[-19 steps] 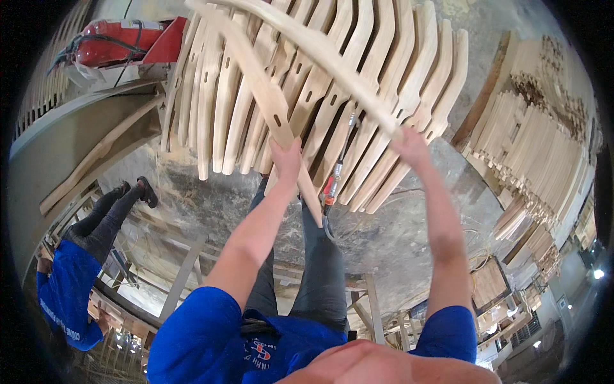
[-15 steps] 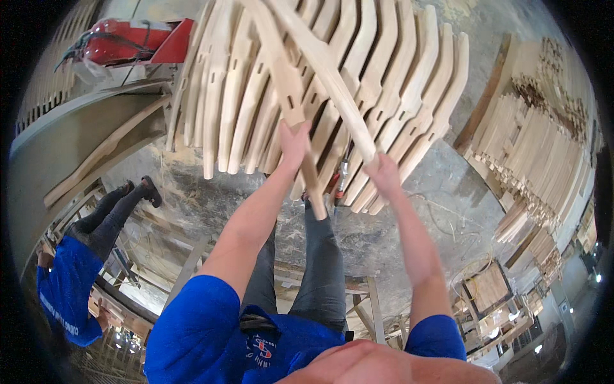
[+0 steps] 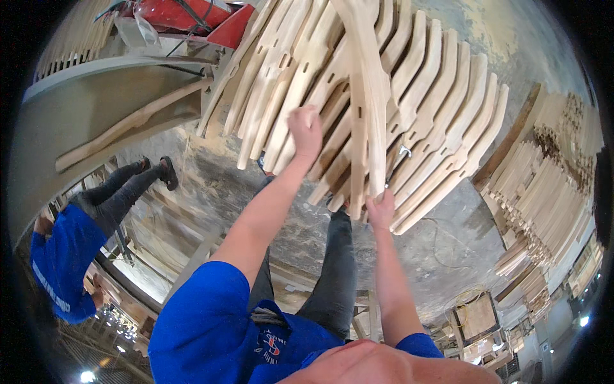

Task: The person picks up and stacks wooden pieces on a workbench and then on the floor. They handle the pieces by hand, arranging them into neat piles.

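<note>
A row of pale, curved wooden chair-leg pieces (image 3: 441, 121) leans side by side in front of me. My left hand (image 3: 306, 131) is raised against this stack, its fingers closed around the lower part of one piece (image 3: 332, 109). My right hand (image 3: 381, 210) grips the bottom end of two long pale wooden pieces (image 3: 366, 96) that stand nearly upright in front of the row. Both forearms reach up from my blue-sleeved shoulders.
A grey curved bench (image 3: 96, 109) with a long wooden piece on it lies at left, a red machine (image 3: 185, 13) behind it. Another person in a blue shirt (image 3: 64, 256) stands at lower left. More stacked wooden parts (image 3: 550, 192) fill the right side.
The long piece swung from slanting across the stack to nearly upright. My right hand slid down to its bottom end; my left hand moved left onto the stack.
</note>
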Demonstrator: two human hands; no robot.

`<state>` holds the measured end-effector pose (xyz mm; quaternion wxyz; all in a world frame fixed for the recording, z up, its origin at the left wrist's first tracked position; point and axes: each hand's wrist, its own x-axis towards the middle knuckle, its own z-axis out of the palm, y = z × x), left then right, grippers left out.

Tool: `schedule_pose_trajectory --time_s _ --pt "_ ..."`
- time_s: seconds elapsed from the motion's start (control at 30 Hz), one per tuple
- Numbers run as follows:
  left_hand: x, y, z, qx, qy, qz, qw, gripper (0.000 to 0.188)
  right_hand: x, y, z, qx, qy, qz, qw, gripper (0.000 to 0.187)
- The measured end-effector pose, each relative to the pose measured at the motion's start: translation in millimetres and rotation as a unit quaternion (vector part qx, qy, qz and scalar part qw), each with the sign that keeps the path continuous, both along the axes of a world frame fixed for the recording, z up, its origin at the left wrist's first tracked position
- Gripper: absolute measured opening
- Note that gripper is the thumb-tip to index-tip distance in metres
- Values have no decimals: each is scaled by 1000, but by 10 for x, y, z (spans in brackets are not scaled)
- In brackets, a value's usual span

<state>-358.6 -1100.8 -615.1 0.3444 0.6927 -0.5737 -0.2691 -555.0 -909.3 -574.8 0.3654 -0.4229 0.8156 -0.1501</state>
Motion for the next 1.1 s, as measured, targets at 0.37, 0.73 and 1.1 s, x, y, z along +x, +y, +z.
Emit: schedule_pose_trajectory --time_s 0.37,0.73,1.1 --pt "3293 -1088 -1043 345 -277 38 896 52 605 -261 -452 61 45 -158 984 71" --pt "3820 -1809 -2379 468 -332 -85 814 66 1990 -1186 -417 -112 -83 -108 984 38" --pt "3915 -1858 -2148 382 -193 -159 889 62 2918 -3552 -964 177 42 373 910 43"
